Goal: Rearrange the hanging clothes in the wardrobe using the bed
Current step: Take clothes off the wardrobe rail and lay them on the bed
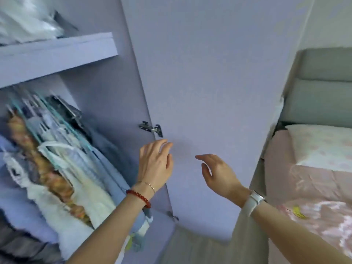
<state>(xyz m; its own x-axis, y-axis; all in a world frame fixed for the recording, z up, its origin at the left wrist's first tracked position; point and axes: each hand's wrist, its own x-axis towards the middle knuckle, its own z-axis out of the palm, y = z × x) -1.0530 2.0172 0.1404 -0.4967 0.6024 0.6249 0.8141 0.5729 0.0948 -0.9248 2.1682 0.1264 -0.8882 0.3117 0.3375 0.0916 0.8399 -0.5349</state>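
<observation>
Several garments (57,159) hang packed together on teal hangers in the open wardrobe at the left: white, pale blue, dark and an orange patterned piece. My left hand (155,164) is raised in front of the open wardrobe door (209,82), fingers relaxed, holding nothing, just right of the clothes. My right hand (217,172) hovers beside it before the same door, fingers loosely spread and empty. The bed (314,187) with a pink floral cover lies at the right.
A wardrobe shelf (57,54) above the rail carries white plastic-wrapped bundles (26,21). A metal hinge (151,128) joins door and cabinet side. A grey padded headboard (323,88) and a white floral pillow (322,147) stand at the bed's far end.
</observation>
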